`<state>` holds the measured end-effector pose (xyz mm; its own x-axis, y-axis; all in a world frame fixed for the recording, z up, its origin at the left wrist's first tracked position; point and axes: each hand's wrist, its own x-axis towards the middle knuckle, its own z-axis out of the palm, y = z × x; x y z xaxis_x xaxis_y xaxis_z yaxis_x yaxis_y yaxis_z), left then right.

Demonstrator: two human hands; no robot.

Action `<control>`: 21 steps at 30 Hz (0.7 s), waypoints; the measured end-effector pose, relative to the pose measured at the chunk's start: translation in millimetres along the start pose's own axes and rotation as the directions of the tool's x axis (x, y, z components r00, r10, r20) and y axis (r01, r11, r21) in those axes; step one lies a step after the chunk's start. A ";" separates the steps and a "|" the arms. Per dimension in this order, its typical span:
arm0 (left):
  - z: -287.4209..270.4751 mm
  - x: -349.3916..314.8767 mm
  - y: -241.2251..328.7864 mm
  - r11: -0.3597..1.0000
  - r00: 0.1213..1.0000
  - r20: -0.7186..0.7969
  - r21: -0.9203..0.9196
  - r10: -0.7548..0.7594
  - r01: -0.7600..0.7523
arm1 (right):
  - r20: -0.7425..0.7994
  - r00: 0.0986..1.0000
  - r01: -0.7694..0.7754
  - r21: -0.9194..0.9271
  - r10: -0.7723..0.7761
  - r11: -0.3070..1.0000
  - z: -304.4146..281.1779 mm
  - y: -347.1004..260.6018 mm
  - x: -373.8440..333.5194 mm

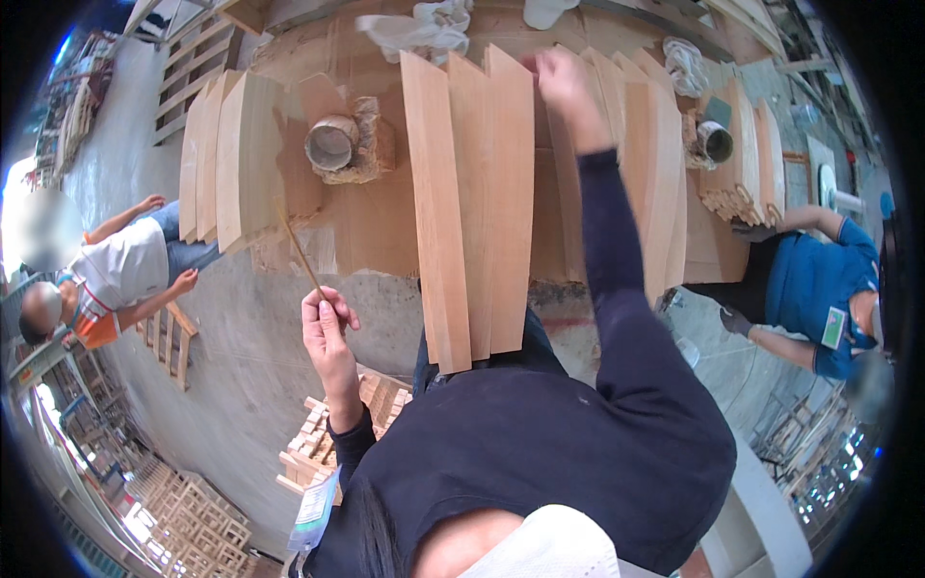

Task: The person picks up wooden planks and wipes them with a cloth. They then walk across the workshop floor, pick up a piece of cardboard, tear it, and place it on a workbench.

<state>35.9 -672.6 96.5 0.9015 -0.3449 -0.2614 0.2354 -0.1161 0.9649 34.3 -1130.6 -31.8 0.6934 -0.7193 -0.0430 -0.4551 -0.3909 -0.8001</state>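
My left hand (330,332) is closed around a thin wooden stick (302,252), which points up and away toward the table. In front of me, several pale wooden boards (472,207) lie side by side, their near ends reaching over the table's front edge toward my body. My right arm stretches forward to the far end of these boards. There my right hand (568,87) has its fingers curled in at the far right corner of the rightmost board. Whatever those fingers hold is hidden.
Stacked boards stand on the cardboard-covered table (366,231) at left (252,159) and right (644,164). A crusted pot (332,143) sits left; another pot (714,142) sits right. White cloths (424,31) lie at the back. Co-workers stand left (130,260) and right (819,289).
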 end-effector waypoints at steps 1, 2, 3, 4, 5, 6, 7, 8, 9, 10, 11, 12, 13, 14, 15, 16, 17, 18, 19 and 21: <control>2.8 4.7 2.2 0.999 0.999 0.014 0.031 0.030 -0.030 | -0.205 0.978 0.106 0.373 -0.030 0.922 20.5 23.0 -32.3; 5.3 8.5 2.6 0.997 0.998 0.013 0.058 0.058 -0.059 | -0.269 0.962 0.005 0.136 0.032 0.991 21.0 21.1 -64.1; 8.6 12.8 4.0 0.992 0.996 0.024 0.086 0.089 -0.091 | -0.305 0.949 -0.066 0.069 0.084 0.995 32.1 40.1 -85.7; 10.4 11.7 5.5 0.989 0.996 0.024 0.114 0.089 -0.092 | -0.248 0.952 -0.190 -0.026 0.178 0.981 42.7 46.9 -102.9; 11.7 12.7 7.4 0.986 0.996 0.028 0.141 0.089 -0.092 | -0.194 0.956 -0.230 -0.028 0.221 0.973 59.4 60.3 -117.6; 13.7 15.0 7.7 0.981 0.995 0.032 0.166 0.093 -0.097 | -0.088 0.946 -0.320 -0.081 0.313 0.944 75.9 75.5 -124.6; 16.8 15.1 8.8 0.983 0.996 0.039 0.162 0.083 -0.088 | -0.131 0.945 -0.318 -0.160 0.299 0.935 96.3 92.8 -130.6; 18.5 14.0 7.1 0.985 0.997 0.038 0.156 0.071 -0.076 | -0.166 0.946 -0.312 -0.241 0.278 0.919 108.9 96.6 -131.8; 20.5 12.4 4.9 0.987 0.998 0.033 0.149 0.059 -0.063 | -0.166 0.935 -0.347 -0.231 0.315 0.909 113.7 103.9 -128.4; 23.0 10.7 1.6 0.987 0.998 0.041 0.151 0.046 -0.052 | -0.162 0.922 -0.380 -0.223 0.350 0.898 115.5 112.2 -123.9; 24.6 7.7 -1.0 0.986 0.999 0.032 0.160 0.035 -0.040 | -0.142 0.914 -0.403 -0.213 0.380 0.890 121.1 116.4 -117.7; 23.9 6.0 -4.7 0.986 0.999 0.027 0.167 0.024 -0.028 | -0.037 0.928 -0.367 -0.273 0.372 0.889 125.0 127.3 -113.7; 22.6 4.0 -8.9 0.989 1.000 0.026 0.147 0.002 -0.005 | 0.014 0.936 -0.336 -0.256 0.351 0.906 130.4 143.6 -112.5; 19.6 1.3 -13.8 0.991 0.999 0.032 0.133 -0.010 0.005 | 0.053 0.944 -0.304 -0.242 0.326 0.921 137.1 169.2 -108.4; 18.2 -0.2 -19.6 0.994 0.999 0.030 0.112 -0.018 0.015 | 0.078 0.947 -0.283 -0.253 0.311 0.925 138.7 167.1 -106.9; 16.5 -1.1 -22.8 0.995 0.999 0.031 0.092 -0.026 0.023 | 0.084 0.949 -0.275 -0.252 0.304 0.928 142.0 164.3 -109.9; 15.5 -2.9 -25.2 0.997 0.999 0.030 0.066 -0.045 0.043 | 0.084 0.953 -0.263 -0.255 0.292 0.931 142.8 161.4 -114.4; 13.3 -4.4 -25.9 0.996 0.998 0.036 0.082 -0.049 0.046 | 0.081 0.956 -0.256 -0.252 0.284 0.933 140.3 159.5 -119.4; 11.1 -5.8 -26.9 0.994 0.998 0.042 0.095 -0.053 0.049 | 0.077 0.959 -0.246 -0.244 0.272 0.938 137.5 157.0 -121.6; 3.8 -5.5 -32.9 0.995 0.996 0.063 0.085 -0.055 0.050 | 0.071 0.965 -0.234 -0.217 0.254 0.948 130.4 151.5 -128.4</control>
<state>21.8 -670.5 66.1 0.8624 -0.3962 -0.3151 0.2480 -0.2120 0.9453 -50.9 -1022.6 -225.6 0.5929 -0.7524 -0.2869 -0.7143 -0.3270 -0.6187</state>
